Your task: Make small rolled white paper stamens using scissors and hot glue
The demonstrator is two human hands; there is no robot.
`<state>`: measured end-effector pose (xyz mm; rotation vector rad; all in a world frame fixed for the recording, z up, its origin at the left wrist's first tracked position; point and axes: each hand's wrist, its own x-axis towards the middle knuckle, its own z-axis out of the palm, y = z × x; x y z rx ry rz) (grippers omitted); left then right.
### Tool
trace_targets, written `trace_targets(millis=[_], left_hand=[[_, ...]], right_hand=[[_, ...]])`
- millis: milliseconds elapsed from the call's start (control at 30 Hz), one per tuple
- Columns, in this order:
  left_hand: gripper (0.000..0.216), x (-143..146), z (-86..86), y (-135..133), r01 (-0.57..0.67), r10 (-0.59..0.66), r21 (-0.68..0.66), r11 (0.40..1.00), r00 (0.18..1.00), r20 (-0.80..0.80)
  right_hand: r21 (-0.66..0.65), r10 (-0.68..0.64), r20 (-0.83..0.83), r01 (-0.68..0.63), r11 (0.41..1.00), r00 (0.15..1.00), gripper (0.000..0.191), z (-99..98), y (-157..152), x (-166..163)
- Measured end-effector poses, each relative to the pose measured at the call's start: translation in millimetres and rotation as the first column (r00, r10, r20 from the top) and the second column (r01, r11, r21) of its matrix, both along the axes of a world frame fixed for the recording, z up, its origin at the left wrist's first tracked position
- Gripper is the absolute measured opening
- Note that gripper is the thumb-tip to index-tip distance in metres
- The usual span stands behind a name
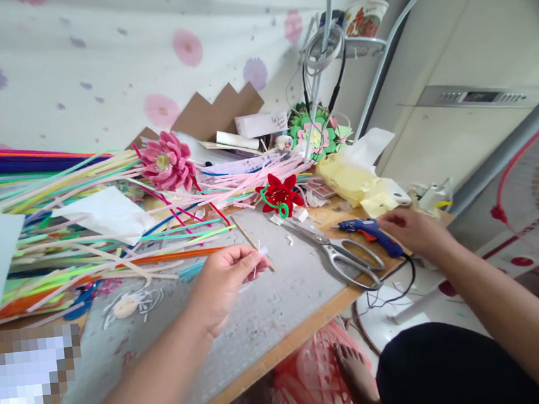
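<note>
With left hand (232, 269), pinches white scrap (263, 251) left of scissors (323, 241), likely for control, half-curling right hand (412, 229) at glue gun (385, 238), cannot tell if gripping.

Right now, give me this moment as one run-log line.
left hand: pinching small white piece | right hand: at glue gun, contact unclear | scissors: between hands

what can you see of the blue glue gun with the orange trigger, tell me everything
The blue, plastic-looking glue gun has an orange trigger, a narrow nozzle aimed left in the picture, and a black cord curving from its slanting handle down past the edge of the wooden table. It appears to lie on its side beside the silver metal scissors. The right hand is at its rear; exact contact is unclear.
</note>
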<state>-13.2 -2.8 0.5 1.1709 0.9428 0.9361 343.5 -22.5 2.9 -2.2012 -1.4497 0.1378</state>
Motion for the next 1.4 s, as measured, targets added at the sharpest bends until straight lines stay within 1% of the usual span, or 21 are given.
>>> trace_targets(millis=[67, 133, 200, 300, 367, 433, 500, 567, 667, 700, 733, 767, 800, 833, 900, 933, 1000, 1067, 1133, 1267, 1400], left_hand=[[0.022, 1, 0.8, -1, 0.001, 0.0, 0.022, 1.0, 1.0, -0.023], [0.024, 2, 0.7, -1, -0.008, 0.01, 0.048, 0.999, 0.998, -0.059], [0.026, 2, -0.2, 0, -0.026, 0.033, 0.072, 0.997, 0.996, -0.087], [0.027, 0, -1.8, 2, -0.056, 0.066, 0.091, 0.994, 0.993, -0.101], [0.028, -1, -2.1, 2, -0.076, 0.085, 0.092, 0.993, 0.991, -0.099], [0.028, -1, -2.1, 1, -0.097, 0.106, 0.091, 0.991, 0.99, -0.091], [0.026, 0, -2.6, 1, -0.113, 0.121, 0.089, 0.99, 0.989, -0.083], [0.023, 0, -3.6, 0, -0.114, 0.121, 0.093, 0.989, 0.99, -0.076], [0.018, 2, -4.3, 0, -0.1, 0.107, 0.098, 0.99, 0.992, -0.064], [0.016, 2, -4.0, 0, -0.096, 0.104, 0.103, 0.99, 0.992, -0.067], [0.014, 2, -3.4, -1, -0.096, 0.105, 0.114, 0.989, 0.992, -0.076], [0.013, 2, -2.7, -1, -0.097, 0.11, 0.131, 0.987, 0.99, -0.092], [0.013, 2, -1.9, -1, -0.099, 0.118, 0.154, 0.983, 0.986, -0.116], [0.014, 1, -1.2, -2, -0.102, 0.129, 0.179, 0.978, 0.981, -0.145], [0.015, 1, -0.7, -3, -0.108, 0.152, 0.216, 0.97, 0.968, -0.198], [0.016, 0, -0.7, -4, -0.111, 0.16, 0.224, 0.968, 0.963, -0.215], [0.016, 0, -1.3, -6, -0.116, 0.169, 0.227, 0.967, 0.958, -0.23], [0.016, 0, -1.5, -8, -0.114, 0.17, 0.233, 0.966, 0.957, -0.235], [0.017, 0, -0.7, -9, -0.107, 0.172, 0.256, 0.961, 0.953, -0.247], [0.017, 1, 2.0, -11, -0.09, 0.172, 0.297, 0.951, 0.95, -0.261], [0.015, 1, 2.1, -11, -0.072, 0.151, 0.306, 0.949, 0.957, -0.246]], right_hand=[[-0.056, -0.003, -0.016, 0.002, 0.998, 1.0, 0.02, -11.5, 0, 14], [-0.081, -0.001, -0.037, -0.002, 0.997, 0.999, 0.023, -20.8, 3, 17], [-0.086, -0.001, -0.072, -0.005, 0.996, 0.997, 0.018, -25.5, 6, 16], [-0.086, -0.017, -0.183, 0.001, 0.996, 0.983, 0.005, -22.9, 6, 14], [-0.06, -0.019, -0.296, 0.002, 0.998, 0.955, 0.007, -15.9, 1, 11], [-0.002, 0.018, -0.418, -0.021, 1.0, 0.908, 0.014, -6.8, -6, 2], [0.067, 0.089, -0.519, -0.063, 0.996, 0.85, 0.02, 2.4, -14, -14], [0.126, 0.165, -0.623, -0.11, 0.986, 0.765, 0.024, 9.3, -21, -36], [0.202, 0.271, -0.804, -0.185, 0.962, 0.53, 0.029, 13.0, -30, -71], [0.23, 0.305, -0.829, -0.21, 0.95, 0.469, 0.028, 12.5, -33, -80], [0.251, 0.336, -0.834, -0.242, 0.937, 0.439, 0.026, 11.4, -35, -88], [0.262, 0.364, -0.822, -0.276, 0.925, 0.439, 0.024, 10.1, -36, -95], [0.264, 0.393, -0.793, -0.32, 0.91, 0.465, 0.021, 8.9, -38, -100], [0.259, 0.43, -0.744, -0.372, 0.891, 0.511, 0.018, 8.0, -39, -105], [0.255, 0.54, -0.58, -0.494, 0.831, 0.61, 0.013, 8.1, -42, -112], [0.262, 0.608, -0.479, -0.558, 0.787, 0.633, 0.009, 9.1, -43, -116], [0.277, 0.728, -0.297, -0.674, 0.685, 0.618, 0.004, 12.0, -45, -123], [0.276, 0.784, -0.201, -0.734, 0.621, 0.588, 0.003, 14.7, -46, -129], [0.275, 0.798, -0.169, -0.75, 0.601, 0.578, 0.006, 16.1, -47, -133], [0.278, 0.799, -0.131, -0.752, 0.598, 0.587, 0.014, 15.5, -46, -135], [0.271, 0.804, -0.113, -0.76, 0.59, 0.584, 0.016, 15.2, -46, -134]])
